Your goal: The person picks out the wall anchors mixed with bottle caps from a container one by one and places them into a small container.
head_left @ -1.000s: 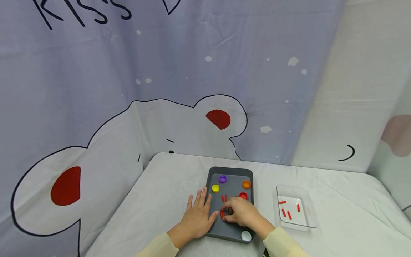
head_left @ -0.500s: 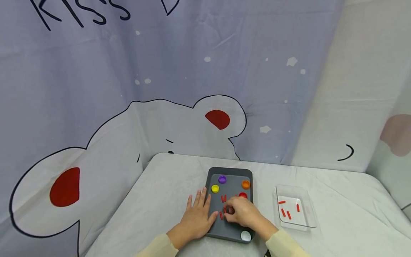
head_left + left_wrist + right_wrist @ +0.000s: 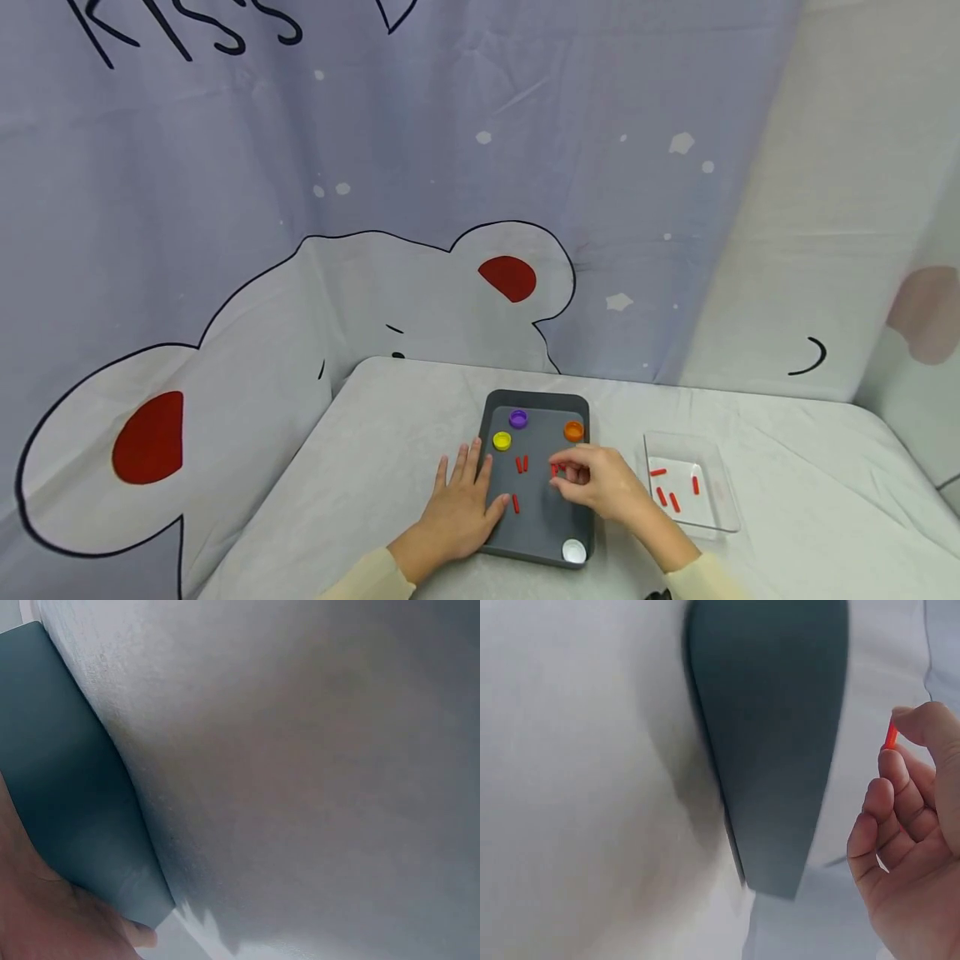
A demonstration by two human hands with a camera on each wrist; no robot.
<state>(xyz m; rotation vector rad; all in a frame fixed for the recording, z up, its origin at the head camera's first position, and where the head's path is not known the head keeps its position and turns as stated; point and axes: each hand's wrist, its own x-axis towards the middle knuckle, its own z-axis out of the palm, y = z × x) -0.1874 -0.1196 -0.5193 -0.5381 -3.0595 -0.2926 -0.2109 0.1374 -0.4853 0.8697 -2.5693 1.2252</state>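
Observation:
My right hand (image 3: 602, 482) pinches a small red stick (image 3: 891, 733) between thumb and forefinger, over the right side of the grey tray (image 3: 542, 529). More red shows right at those fingertips in the head view. My left hand (image 3: 456, 506) rests with fingers straight and spread along the tray's left edge. Between the two hands, a pair of red sticks (image 3: 522, 464) lies side by side. A single red stick (image 3: 516, 503) lies nearer, just by the left thumb. The red cup seen earlier is hidden behind the right hand.
The tray also holds a purple cup (image 3: 518, 419), a yellow cup (image 3: 502, 441), an orange cup (image 3: 573, 431) and a white cup (image 3: 574, 551). Right of it, a clear plastic box (image 3: 729, 500) contains several red sticks (image 3: 674, 502). White cloth (image 3: 420, 417) covers the table.
My right hand has lifted a red stick from beside the nearer one and carried it right and slightly away from me. My left hand has stayed put.

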